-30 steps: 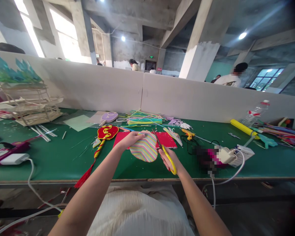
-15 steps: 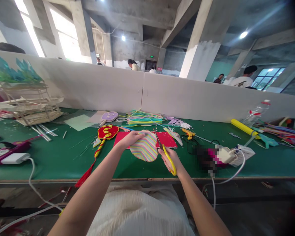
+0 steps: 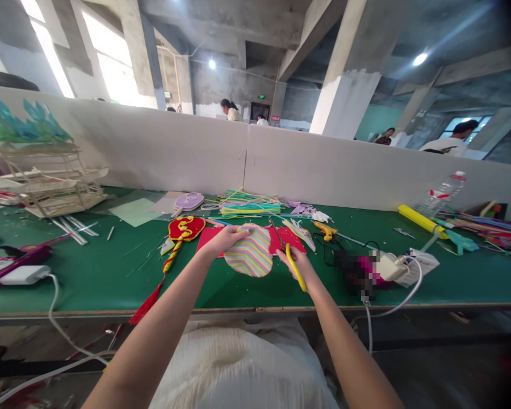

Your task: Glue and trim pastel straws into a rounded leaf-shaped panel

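My left hand [image 3: 222, 240] pinches the far left edge of the striped disc [image 3: 249, 257], fingers closed on it, holding it lifted, it seems, off the green table [image 3: 89, 272] so its right rim is free for the blades. My right hand [image 3: 298, 266] is closed through the yellow handles of the scissors [image 3: 293, 262], tips pointing away beside that rim; whether the blades are parted I cannot tell. A red sheet [image 3: 292, 238] lies just beyond the disc, a red tasselled ornament [image 3: 186, 227] to the left, a glue gun [image 3: 326, 230] to the right
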Demonstrator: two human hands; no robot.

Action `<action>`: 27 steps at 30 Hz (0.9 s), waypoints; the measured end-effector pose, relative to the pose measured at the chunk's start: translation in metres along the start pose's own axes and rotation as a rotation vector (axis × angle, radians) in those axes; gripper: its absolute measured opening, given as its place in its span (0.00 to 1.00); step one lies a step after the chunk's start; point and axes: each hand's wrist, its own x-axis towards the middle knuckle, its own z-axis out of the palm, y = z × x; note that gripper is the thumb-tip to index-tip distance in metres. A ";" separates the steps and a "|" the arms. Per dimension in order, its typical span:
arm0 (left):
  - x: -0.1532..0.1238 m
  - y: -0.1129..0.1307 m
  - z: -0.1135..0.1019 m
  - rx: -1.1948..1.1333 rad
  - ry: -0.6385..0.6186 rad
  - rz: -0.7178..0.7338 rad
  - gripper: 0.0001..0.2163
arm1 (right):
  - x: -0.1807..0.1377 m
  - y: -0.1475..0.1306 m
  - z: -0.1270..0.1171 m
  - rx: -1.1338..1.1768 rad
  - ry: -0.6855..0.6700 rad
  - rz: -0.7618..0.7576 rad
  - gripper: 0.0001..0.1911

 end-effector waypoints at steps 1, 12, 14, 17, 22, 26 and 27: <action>0.000 0.000 0.000 0.001 0.005 0.004 0.21 | 0.004 0.002 -0.003 -0.049 0.034 -0.003 0.14; -0.001 -0.005 -0.001 -0.013 0.094 0.035 0.23 | 0.030 0.025 -0.035 -0.400 0.254 0.001 0.11; 0.000 -0.006 0.002 -0.013 0.115 0.031 0.24 | 0.030 0.018 -0.038 -0.360 0.264 -0.051 0.09; -0.002 -0.005 0.009 -0.018 0.131 0.018 0.25 | 0.029 -0.001 -0.034 -0.227 0.211 -0.192 0.13; -0.009 0.000 0.024 -0.034 0.120 0.001 0.24 | 0.030 -0.029 -0.010 0.033 0.064 -0.329 0.19; -0.014 0.002 0.028 -0.047 0.105 -0.014 0.24 | 0.034 -0.032 0.005 0.140 0.035 -0.327 0.19; -0.014 0.003 0.029 -0.050 0.101 -0.016 0.24 | 0.035 -0.032 0.007 0.153 0.034 -0.325 0.19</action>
